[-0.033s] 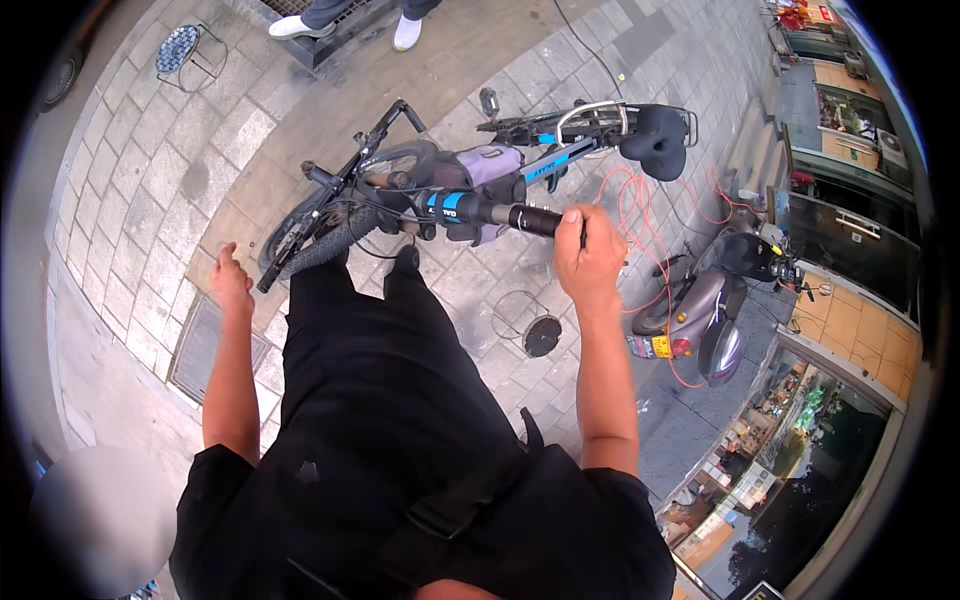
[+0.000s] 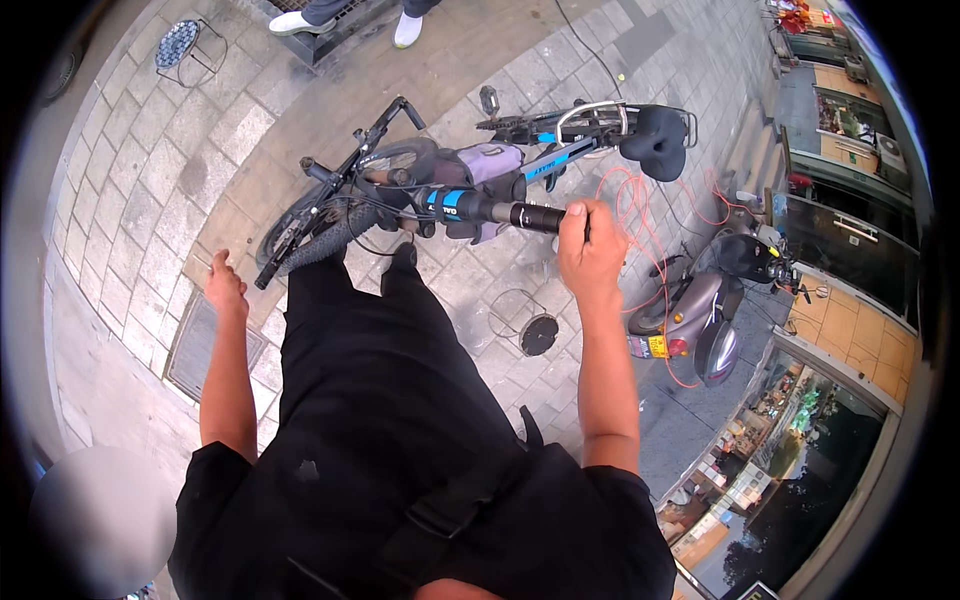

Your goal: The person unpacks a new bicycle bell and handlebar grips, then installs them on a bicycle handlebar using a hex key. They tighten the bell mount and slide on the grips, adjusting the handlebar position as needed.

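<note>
My right hand (image 2: 592, 248) is closed round the end of a black tube (image 2: 537, 217) with pale marks. That tube runs in line with a grey section and a black-and-blue tube (image 2: 447, 204), beside a bicycle (image 2: 562, 154). My left hand (image 2: 227, 287) hangs off to the left, forefinger stretched out and the other fingers loosely bent, with nothing visible in it. It is nearest the bicycle's handlebar end, apart from it. A knobby tyre (image 2: 330, 240) lies by my legs. How the tubes and tyre join is partly hidden.
A purple-grey bag (image 2: 490, 161) sits against the bicycle frame, and a black saddle (image 2: 655, 142) is at its far end. Looped orange cable (image 2: 640, 190) lies near a parked scooter (image 2: 690, 320). A round stool (image 2: 177, 44) stands far left, near a person's white shoes (image 2: 407, 30).
My left hand has shifted slightly left and nearer to me. The right hand has moved a little to the right, still on the tube.
</note>
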`<state>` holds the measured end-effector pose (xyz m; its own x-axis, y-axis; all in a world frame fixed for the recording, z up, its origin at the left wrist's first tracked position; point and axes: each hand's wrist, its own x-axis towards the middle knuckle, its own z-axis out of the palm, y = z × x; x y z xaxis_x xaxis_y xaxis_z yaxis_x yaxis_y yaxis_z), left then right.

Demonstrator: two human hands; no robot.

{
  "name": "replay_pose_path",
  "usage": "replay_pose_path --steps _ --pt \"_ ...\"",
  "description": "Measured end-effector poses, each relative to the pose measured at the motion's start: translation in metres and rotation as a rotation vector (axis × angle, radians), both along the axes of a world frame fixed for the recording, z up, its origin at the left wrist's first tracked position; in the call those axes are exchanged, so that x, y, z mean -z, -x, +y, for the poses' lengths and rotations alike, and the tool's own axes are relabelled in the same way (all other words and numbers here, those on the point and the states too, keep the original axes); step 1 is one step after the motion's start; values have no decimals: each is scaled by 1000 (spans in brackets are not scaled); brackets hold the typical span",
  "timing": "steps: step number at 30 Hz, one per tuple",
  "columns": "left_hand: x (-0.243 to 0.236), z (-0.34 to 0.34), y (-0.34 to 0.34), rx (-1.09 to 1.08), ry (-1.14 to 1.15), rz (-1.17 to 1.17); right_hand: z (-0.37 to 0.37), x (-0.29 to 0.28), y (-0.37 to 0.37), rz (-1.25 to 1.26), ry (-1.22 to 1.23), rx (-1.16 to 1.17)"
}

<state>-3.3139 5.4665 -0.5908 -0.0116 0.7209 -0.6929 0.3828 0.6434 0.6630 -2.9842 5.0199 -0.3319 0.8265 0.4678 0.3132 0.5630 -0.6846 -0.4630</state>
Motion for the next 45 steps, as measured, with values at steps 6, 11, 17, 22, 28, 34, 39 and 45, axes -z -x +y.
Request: replay_pose_path --steps 6,11,17,22,28,34,39,45 --pt "55 -5 94 -242 139 244 18 6 11 84 71 71" --pt "119 -20 120 -301 313 67 39 25 24 108 147 117" --pt "175 -16 94 -381 524 14 52 23 18 569 59 165" --pt "212 -2 93 -502 604 -127 65 39 21 483 91 124" --pt "266 -26 131 -568 607 -238 85 35 25 382 178 76" --pt "252 -22 115 -447 528 -189 89 46 45 358 185 153" --pt "252 -27 86 -449 515 -108 86 42 42 327 248 96" --pt "239 -37 85 -430 507 -87 80 41 30 310 222 65"
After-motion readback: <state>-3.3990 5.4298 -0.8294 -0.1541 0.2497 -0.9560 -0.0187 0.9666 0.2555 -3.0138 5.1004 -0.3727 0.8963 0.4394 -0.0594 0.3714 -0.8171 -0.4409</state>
